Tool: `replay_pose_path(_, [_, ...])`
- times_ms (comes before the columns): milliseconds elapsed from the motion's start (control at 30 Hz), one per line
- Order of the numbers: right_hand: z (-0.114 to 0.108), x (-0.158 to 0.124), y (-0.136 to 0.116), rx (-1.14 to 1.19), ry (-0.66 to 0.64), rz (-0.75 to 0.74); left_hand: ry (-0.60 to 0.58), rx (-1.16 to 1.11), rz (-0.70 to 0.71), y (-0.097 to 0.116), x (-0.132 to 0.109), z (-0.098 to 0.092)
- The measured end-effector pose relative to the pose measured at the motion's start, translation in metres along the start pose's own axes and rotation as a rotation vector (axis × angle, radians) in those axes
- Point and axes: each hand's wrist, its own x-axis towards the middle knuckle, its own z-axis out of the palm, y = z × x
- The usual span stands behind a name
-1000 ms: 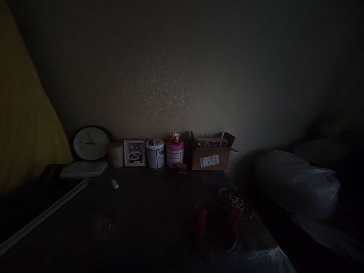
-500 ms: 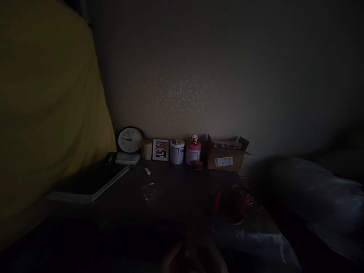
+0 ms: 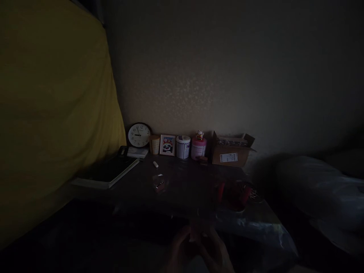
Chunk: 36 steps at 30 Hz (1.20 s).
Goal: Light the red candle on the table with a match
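Note:
The room is very dark. My two hands show faintly at the bottom centre, close together in front of the dark table (image 3: 184, 178): my left hand (image 3: 182, 248) and my right hand (image 3: 213, 252). Their fingers seem to meet, but the gloom hides whether they hold anything. Nearest on the table stand a clear bowl with red pieces (image 3: 233, 195) and a small wrapped item (image 3: 158, 182).
Along the wall stand a round clock (image 3: 139, 134), a panda picture frame (image 3: 167, 145), a white tub (image 3: 183, 146), a pink tub (image 3: 198, 148) and an open cardboard box (image 3: 231, 151). A dark book (image 3: 109, 172) lies left; yellow fabric (image 3: 51, 106) hangs left; plastic bag (image 3: 318, 189) right.
The view has pulled back from the table and shifted right, showing more yellow fabric. My hands have come into sight at the bottom centre.

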Motion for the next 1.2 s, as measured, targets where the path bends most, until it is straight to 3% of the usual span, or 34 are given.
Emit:
replay_pose_path(200, [0.002,-0.003,0.008,-0.084,0.035,-0.005,0.114,0.152,0.013,-0.003,0.003,-0.012])
replay_pose_path(367, [0.001,-0.004,0.01,-0.112,0.026,-0.044,0.031,0.12,0.053,-0.008,0.009,-0.022])
replay_pose_path(800, [0.006,-0.004,0.02,-0.167,0.097,-0.151,0.003,0.149,0.074,-0.014,0.017,-0.026])
replay_pose_path(1200, [0.009,-0.007,0.024,-0.134,0.103,-0.096,0.004,0.178,0.065,-0.012,0.007,-0.005])
